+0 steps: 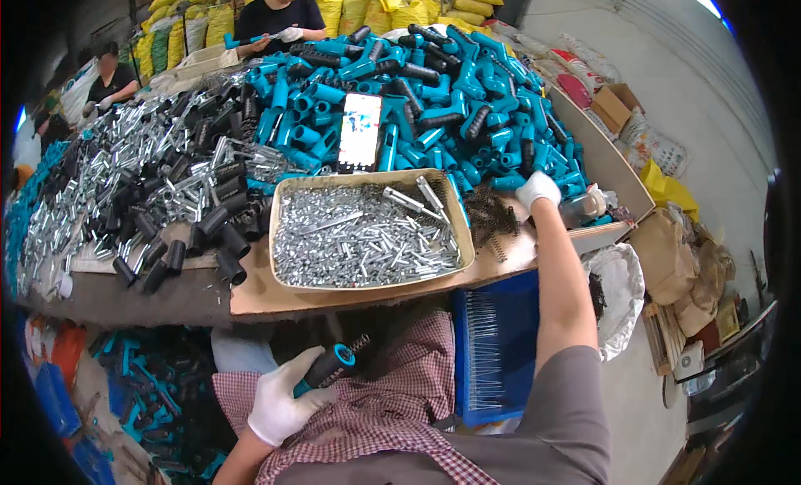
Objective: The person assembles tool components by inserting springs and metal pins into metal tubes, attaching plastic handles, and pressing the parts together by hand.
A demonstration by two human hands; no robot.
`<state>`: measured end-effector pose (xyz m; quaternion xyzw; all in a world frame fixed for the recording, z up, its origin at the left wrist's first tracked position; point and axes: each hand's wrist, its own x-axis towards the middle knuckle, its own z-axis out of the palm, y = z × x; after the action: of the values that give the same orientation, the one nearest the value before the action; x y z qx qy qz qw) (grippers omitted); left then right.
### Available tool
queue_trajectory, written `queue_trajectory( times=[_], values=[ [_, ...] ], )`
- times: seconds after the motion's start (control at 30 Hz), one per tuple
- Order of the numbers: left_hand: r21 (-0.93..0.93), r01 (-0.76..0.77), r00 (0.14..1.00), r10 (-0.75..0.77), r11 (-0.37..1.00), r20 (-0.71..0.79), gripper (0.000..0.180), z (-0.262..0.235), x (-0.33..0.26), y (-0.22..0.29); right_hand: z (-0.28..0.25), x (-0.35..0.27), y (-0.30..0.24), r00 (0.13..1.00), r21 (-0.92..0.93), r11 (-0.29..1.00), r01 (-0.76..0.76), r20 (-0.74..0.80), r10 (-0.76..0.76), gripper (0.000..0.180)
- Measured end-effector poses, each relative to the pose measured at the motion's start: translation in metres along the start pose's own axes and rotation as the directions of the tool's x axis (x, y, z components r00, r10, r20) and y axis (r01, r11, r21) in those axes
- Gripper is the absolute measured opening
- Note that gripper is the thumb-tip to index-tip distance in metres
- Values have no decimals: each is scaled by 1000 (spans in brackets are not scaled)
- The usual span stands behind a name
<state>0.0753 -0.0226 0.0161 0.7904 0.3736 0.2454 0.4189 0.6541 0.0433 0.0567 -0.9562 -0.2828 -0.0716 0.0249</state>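
Counter (250, 293) edge close before tray (367, 285). Below tray: left hand (284, 404), fingers clamped on black-teal handle (320, 371). Right of tray: right hand (539, 189), finger state unclear.

The left hand (284, 399) hides part of the black-and-teal handle (328, 367), whether the right hand (540, 189) grips anything is unclear, and the smallest metal pieces (334, 253) look indistinct.
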Motion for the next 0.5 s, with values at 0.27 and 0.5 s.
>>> queue_trajectory(
  times=[0.27,0.5],
  values=[
    [-12,-27,994,26,1000,-102,69,-4,-5,0,-57,-168,-12,800,489,641,592,-451,-396,50],
    [18,-23,997,24,1000,-78,67,-11,-11,0,-36,-323,-40,837,835,363,414,-193,-512,56]
  ],
)
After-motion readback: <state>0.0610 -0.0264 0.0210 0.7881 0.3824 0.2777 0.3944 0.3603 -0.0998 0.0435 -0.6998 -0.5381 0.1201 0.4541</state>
